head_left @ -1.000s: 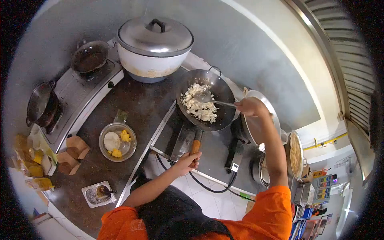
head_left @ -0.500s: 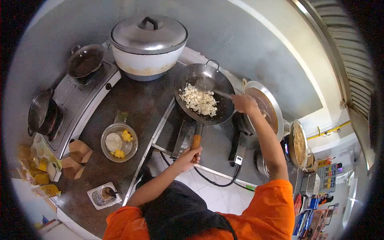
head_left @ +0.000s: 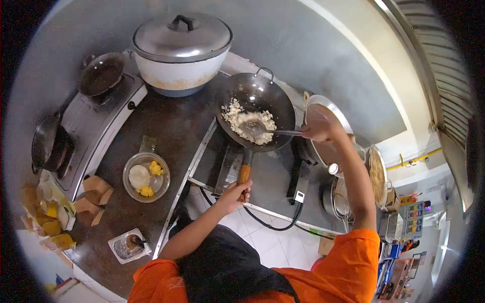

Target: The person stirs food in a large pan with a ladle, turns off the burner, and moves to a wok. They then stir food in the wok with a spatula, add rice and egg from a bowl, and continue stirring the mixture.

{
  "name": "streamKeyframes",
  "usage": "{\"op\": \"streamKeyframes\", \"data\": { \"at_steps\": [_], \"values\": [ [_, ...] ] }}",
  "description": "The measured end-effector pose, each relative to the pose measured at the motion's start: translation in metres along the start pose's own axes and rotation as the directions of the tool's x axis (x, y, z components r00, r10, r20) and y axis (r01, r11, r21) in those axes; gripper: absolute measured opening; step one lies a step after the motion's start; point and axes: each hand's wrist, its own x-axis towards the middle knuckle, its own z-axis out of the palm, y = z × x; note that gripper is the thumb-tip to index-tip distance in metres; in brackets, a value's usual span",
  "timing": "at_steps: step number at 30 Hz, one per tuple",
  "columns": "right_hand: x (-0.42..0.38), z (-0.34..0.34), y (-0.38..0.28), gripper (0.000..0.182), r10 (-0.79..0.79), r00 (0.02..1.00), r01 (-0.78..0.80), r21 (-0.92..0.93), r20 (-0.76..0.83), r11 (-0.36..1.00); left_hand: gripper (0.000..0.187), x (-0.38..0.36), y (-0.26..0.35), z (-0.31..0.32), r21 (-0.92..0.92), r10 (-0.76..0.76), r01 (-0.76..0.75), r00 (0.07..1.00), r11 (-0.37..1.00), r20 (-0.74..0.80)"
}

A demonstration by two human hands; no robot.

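Observation:
A black wok (head_left: 273, 93) holds a heap of white rice (head_left: 238, 117) on its near-left side. My left hand (head_left: 235, 191) grips the wok's orange wooden handle (head_left: 244, 172). My right hand (head_left: 319, 129) holds the thin handle of a metal spatula (head_left: 252, 127), whose blade lies in the rice. The wok sits over a burner on the steel counter (head_left: 268, 182) in front of me.
A big white pot with a steel lid (head_left: 181, 48) stands behind left. Two dark pans (head_left: 100, 74) sit on a two-burner stove (head_left: 88, 126). A glass bowl (head_left: 146, 177) holds yellow and white food. A steel basin (head_left: 323, 121) lies under my right hand; paper boxes (head_left: 93, 189) far left.
The spatula blade has come from the far side of the wok down into the rice, which is now heaped nearer. My right hand shifted slightly right; my left hand stayed on the handle.

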Motion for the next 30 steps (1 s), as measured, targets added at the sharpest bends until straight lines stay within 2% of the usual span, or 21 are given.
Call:
{"op": "streamKeyframes", "data": {
  "at_steps": [2,4,5,6,8,9,12,13,14,16,17,18,20,21,22,24,25,26,28,29,30],
  "values": [
    [-0.028,-0.039,-0.039,0.033,0.129,0.991,-0.127,0.062,-0.02,0.99,0.021,0.003,-0.002,0.002,-0.002,0.011,-0.011,1.0,1.0,0.01],
    [-0.027,-0.065,-0.035,0.032,0.182,0.971,-0.173,-0.068,0.155,0.983,0.021,-0.004,0.002,0.003,0.003,-0.008,0.008,1.0,1.0,0.003],
    [-0.044,-0.082,-0.057,0.029,0.25,0.955,-0.258,0.031,0.16,0.966,0.021,-0.003,0.005,0.002,-0.002,0.001,-0.001,1.0,1.0,0.001],
    [-0.033,-0.067,-0.055,0.029,0.248,0.954,-0.256,0.028,0.168,0.966,0.021,-0.002,0.004,0.003,-0.021,0.007,-0.007,1.0,1.0,-0.012],
    [-0.012,-0.035,-0.048,0.033,0.035,0.999,-0.036,-0.034,-0.014,0.999,0.021,-0.002,0.0,0.005,-0.038,0.006,-0.007,1.0,0.999,-0.013],
    [-0.017,-0.041,-0.042,0.033,0.029,1.0,-0.03,-0.051,-0.012,0.998,0.021,-0.003,0.002,0.007,-0.03,0.005,-0.005,1.0,1.0,0.001],
    [-0.052,-0.08,-0.051,0.032,0.295,0.952,-0.304,0.141,0.083,0.942,0.021,-0.003,0.004,0.003,-0.018,0.015,-0.015,1.0,1.0,0.01],
    [-0.03,-0.056,-0.02,0.035,0.124,0.991,-0.123,-0.03,0.051,0.992,0.021,-0.003,0.0,0.002,-0.016,0.013,-0.013,1.0,1.0,0.019],
    [-0.022,-0.046,-0.024,0.035,0.129,0.99,-0.128,-0.018,0.058,0.992,0.021,-0.004,-0.004,0.0,-0.014,-0.001,0.001,1.0,1.0,0.018],
    [-0.012,-0.039,-0.034,0.031,0.338,0.941,-0.338,0.028,0.002,0.941,0.02,-0.003,-0.002,0.003,-0.023,0.047,-0.046,0.999,0.999,0.019],
    [-0.011,-0.047,-0.028,0.028,0.175,0.984,-0.174,-0.03,0.046,0.984,0.02,-0.008,0.002,0.006,-0.016,0.035,-0.034,0.999,0.999,0.041],
    [-0.015,-0.056,-0.022,0.028,0.173,0.984,-0.172,-0.038,0.041,0.984,0.02,-0.006,0.003,0.006,-0.018,0.044,-0.043,0.998,0.999,0.043],
    [-0.043,-0.093,-0.038,0.025,0.288,0.931,-0.301,0.027,0.224,0.953,0.02,-0.005,0.0,0.002,-0.006,0.019,-0.019,0.999,1.0,0.037],
    [-0.05,-0.102,-0.062,0.025,0.424,0.875,-0.434,-0.011,0.233,0.901,0.02,-0.006,0.001,0.003,-0.003,0.015,-0.015,0.999,1.0,0.037],
    [-0.043,-0.091,-0.058,0.025,0.431,0.871,-0.442,-0.005,0.235,0.897,0.02,-0.008,0.003,0.006,-0.003,0.022,-0.022,1.0,1.0,0.014],
    [-0.009,-0.048,-0.036,0.029,0.167,0.971,-0.169,0.003,-0.169,0.986,0.02,-0.009,-0.001,0.009,-0.009,0.026,-0.026,1.0,1.0,-0.002],
    [0.004,-0.038,-0.013,0.031,0.201,0.974,-0.185,0.141,-0.108,0.972,0.021,-0.009,-0.001,0.006,0.001,0.024,-0.024,1.0,1.0,0.017],
    [-0.005,-0.061,-0.019,0.031,0.193,0.974,-0.178,0.131,-0.116,0.975,0.021,-0.007,0.001,0.003,0.01,0.03,-0.03,0.999,1.0,0.032],
    [-0.036,-0.105,-0.029,0.028,0.399,0.881,-0.434,0.1,0.254,0.895,0.022,-0.003,-0.001,0.001,-0.013,0.015,-0.015,1.0,1.0,0.019],
    [-0.04,-0.113,-0.038,0.03,0.455,0.842,-0.465,-0.037,0.291,0.884,0.02,-0.003,-0.001,0.001,0.002,0.021,-0.021,1.0,1.0,0.023],
    [-0.032,-0.105,-0.036,0.03,0.455,0.841,-0.467,-0.03,0.294,0.884,0.019,-0.004,-0.001,0.001,0.022,0.024,-0.024,0.999,0.999,0.028]
  ]
}}
